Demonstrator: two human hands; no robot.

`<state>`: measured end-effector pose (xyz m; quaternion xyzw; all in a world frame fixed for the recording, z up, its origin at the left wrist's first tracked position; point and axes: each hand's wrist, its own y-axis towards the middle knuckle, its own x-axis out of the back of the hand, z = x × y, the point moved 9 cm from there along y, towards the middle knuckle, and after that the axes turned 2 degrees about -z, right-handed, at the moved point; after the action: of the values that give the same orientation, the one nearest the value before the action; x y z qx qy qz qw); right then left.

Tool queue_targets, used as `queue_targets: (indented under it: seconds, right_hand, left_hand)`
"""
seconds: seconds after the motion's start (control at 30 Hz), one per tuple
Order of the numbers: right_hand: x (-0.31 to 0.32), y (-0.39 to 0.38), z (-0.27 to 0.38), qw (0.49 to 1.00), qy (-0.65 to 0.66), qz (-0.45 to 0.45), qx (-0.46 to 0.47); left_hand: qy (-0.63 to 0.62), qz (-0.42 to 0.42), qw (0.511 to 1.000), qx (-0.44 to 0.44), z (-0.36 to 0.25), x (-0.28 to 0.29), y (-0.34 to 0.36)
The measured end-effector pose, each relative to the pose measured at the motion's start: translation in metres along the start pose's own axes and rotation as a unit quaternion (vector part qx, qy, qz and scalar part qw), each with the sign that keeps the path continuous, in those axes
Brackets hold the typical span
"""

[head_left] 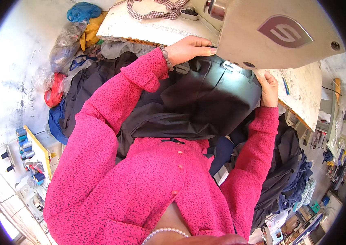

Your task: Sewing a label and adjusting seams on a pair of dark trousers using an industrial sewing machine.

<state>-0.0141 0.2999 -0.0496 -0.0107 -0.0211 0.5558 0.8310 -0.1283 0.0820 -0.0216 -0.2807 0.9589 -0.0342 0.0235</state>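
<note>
A pair of black trousers (pixel 205 98) lies across my lap, its waistband raised to the sewing machine (pixel 279 36) in front of me. Light from the machine falls on the cloth around the presser foot (pixel 227 65), which rests at the waistband. My left hand (pixel 189 50) grips the waistband's left end, thumb stretched along the edge. At the other end, my right hand (pixel 268 87) pinches the waistband between thumb and fingers, partly behind the machine head. The machine head hides the needle and the cloth's far edge.
The pale machine table (pixel 156 26) has worn edges and carries a checked cloth strip (pixel 156 11). A small blue tool (pixel 285 86) lies to the right. Plastic bags (pixel 64 45) and dark garments crowd the left; more dark cloth (pixel 281 163) hangs at the right.
</note>
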Motion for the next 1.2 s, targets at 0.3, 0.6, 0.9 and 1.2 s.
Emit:
queue_targets:
  seconds: [0.3,0.6,0.9,1.2]
  right_hand:
    - [0.006,0.008,-0.003,0.999,-0.007,-0.028,0.016]
    - [0.008,0.011,-0.016,1.0,0.002,-0.029,0.009]
    - [0.012,0.014,-0.021,0.999,0.007,-0.04,0.004]
    - [0.004,0.013,-0.015,1.0,-0.008,-0.029,0.004]
  left_hand:
    - [-0.067,-0.066,0.996,0.009,-0.002,0.0,0.0]
    - [-0.063,-0.083,0.995,-0.006,-0.003,-0.001,0.0]
    - [-0.084,-0.067,0.994,-0.002,0.004,0.0,0.0]
    - [-0.138,-0.067,0.988,0.009,0.005,0.001,-0.002]
